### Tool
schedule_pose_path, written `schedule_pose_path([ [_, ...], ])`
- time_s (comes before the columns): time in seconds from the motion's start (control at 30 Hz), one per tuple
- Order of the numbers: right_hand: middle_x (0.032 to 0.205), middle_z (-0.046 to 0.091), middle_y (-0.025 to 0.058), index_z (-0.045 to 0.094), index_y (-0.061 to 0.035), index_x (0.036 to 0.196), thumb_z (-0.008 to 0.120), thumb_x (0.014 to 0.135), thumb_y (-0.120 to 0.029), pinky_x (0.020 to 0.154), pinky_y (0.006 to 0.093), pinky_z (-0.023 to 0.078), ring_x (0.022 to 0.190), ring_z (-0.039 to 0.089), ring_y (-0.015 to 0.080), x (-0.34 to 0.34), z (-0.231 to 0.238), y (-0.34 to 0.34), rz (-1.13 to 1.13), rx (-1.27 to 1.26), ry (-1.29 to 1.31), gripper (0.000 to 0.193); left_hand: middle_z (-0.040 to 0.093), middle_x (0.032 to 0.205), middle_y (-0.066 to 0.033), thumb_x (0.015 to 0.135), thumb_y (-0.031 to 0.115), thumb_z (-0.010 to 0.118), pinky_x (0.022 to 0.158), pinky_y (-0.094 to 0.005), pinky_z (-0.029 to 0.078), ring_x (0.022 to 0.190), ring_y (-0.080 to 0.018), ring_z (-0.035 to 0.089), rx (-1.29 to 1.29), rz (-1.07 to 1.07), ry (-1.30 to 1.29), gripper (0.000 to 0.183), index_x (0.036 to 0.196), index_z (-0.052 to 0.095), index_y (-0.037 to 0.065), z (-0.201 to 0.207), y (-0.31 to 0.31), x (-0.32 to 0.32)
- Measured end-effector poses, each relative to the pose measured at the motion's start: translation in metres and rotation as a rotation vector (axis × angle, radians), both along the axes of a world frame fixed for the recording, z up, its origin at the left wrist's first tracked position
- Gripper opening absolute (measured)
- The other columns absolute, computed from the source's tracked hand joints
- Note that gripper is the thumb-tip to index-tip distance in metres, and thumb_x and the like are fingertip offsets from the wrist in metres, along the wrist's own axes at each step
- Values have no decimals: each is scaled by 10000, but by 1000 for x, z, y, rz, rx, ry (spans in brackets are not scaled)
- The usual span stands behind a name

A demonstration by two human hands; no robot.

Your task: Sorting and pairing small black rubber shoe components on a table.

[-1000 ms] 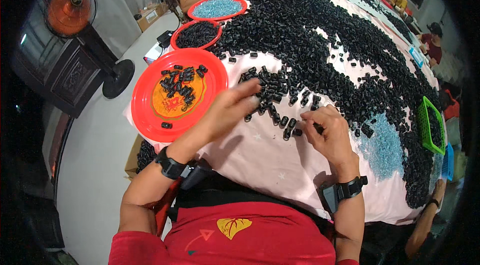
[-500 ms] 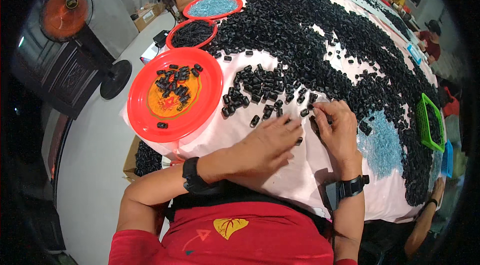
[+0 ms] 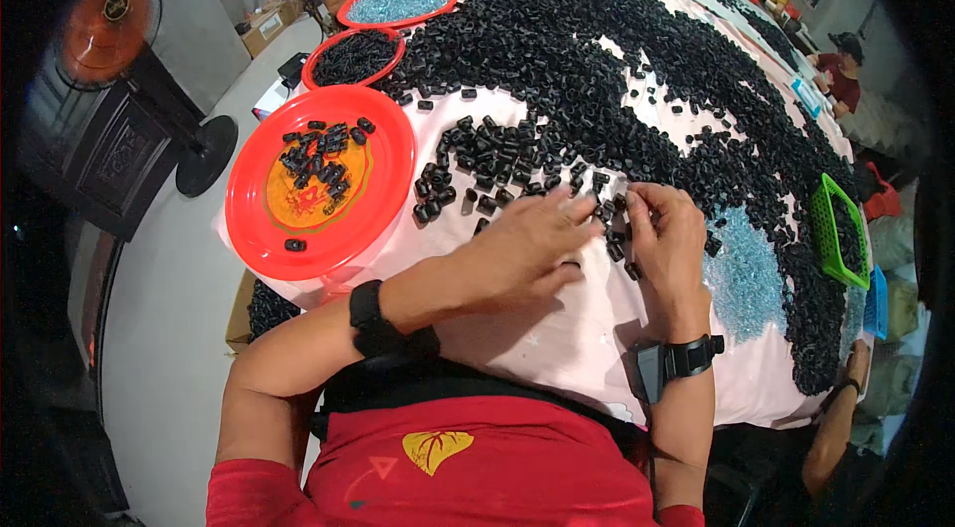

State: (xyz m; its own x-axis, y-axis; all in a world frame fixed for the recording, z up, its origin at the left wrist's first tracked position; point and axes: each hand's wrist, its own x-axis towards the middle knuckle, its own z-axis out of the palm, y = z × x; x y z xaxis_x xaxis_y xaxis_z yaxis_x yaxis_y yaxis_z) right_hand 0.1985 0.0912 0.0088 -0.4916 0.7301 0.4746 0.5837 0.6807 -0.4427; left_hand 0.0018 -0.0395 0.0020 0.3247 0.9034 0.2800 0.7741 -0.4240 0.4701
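My left hand [image 3: 522, 250] reaches in over the near edge of a loose cluster of small black plastic pieces [image 3: 492, 154]. Its fingers are stretched out and a little smeared by motion, and no piece shows in them. To its right, my right hand [image 3: 668, 233] rests low over the pink-white cloth [image 3: 527, 338], thumb and forefinger pinched together. A black piece lies against those fingertips, but what the pinch holds is partly hidden. Several more black pieces lie between the two hands. A red plate [image 3: 393, 184] with some black pieces on it stands to the left.
A huge heap of black pieces [image 3: 587, 39] spreads over the table. Clear bluish bits [image 3: 746, 273] lie right of my right hand. Red trays [image 3: 348, 14] line the left edge; a green basket [image 3: 824, 228] stands right. Co-workers sit around, and a fan [image 3: 109, 24] stands left.
My left hand has moved forward and right, closer to my right hand and further over the loose pieces. My right hand keeps its pinch in nearly the same place. The whole view has shifted slightly.
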Motion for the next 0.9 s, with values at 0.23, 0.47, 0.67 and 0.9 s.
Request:
schedule_pose_path([
  [0.23,896,727,171,773,-38,975,667,942,-196,776,471,520,881,678,371,3,14,-2,-15,-167,30,193,383,1594,-236,950,302,651,1185,-562,299,1491,-465,326,-57,155,170,580,1442,495,36,-7,3,5],
  [0.47,901,719,169,772,-28,994,659,947,-183,805,456,517,902,659,368,6,-2,9,32,-30,-26,197,510,1473,-200,923,208,683,1125,-537,365,1414,-415,433,63,41,123,543,1417,523,50,-2,36,18],
  [0.67,895,721,169,780,-51,991,655,946,-192,815,449,521,898,663,369,5,5,8,-5,-50,1,194,626,1330,-111,896,236,712,1005,-520,446,1236,-334,580,-48,63,166,372,1218,649,62,11,26,5],
  [0.9,981,713,150,779,-55,1028,686,901,-165,832,437,518,963,635,342,5,2,5,155,-34,-116,192,700,1122,-130,878,125,682,909,-466,512,1041,-366,645,133,196,82,278,1145,697,51,9,46,-6],
])
